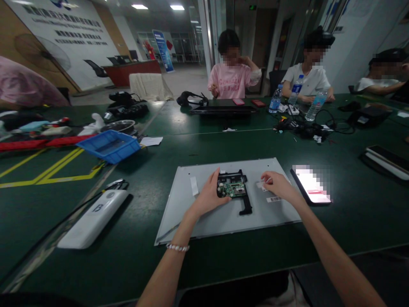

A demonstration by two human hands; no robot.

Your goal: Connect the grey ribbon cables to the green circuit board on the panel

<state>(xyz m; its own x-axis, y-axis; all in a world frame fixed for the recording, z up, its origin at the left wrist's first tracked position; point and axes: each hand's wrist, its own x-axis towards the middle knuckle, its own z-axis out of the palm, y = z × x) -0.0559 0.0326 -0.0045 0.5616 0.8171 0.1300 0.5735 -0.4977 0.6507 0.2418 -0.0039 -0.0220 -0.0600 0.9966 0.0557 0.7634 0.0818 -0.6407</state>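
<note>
A black plastic frame with a green circuit board (232, 189) in it lies on a flat grey-white panel (204, 224). My left hand (209, 192) grips the frame's left side, thumb along the lower edge and fingers at the upper edge. Over the panel's right part, my right hand (277, 186) is closed in a pinch beside a small pale label. What sits between its fingertips is too small to make out. A barcode sticker (273, 199) is on the panel just below that hand. Left of my left hand, a white strip (194, 186) is stuck on the panel.
A lit phone (311, 185) lies right of the panel. On the left are a white power bank (96, 217) with a cable and a blue tray (110, 147). Water bottles (316, 104), cables and a dark flat device (223, 110) stand farther back, where several people sit.
</note>
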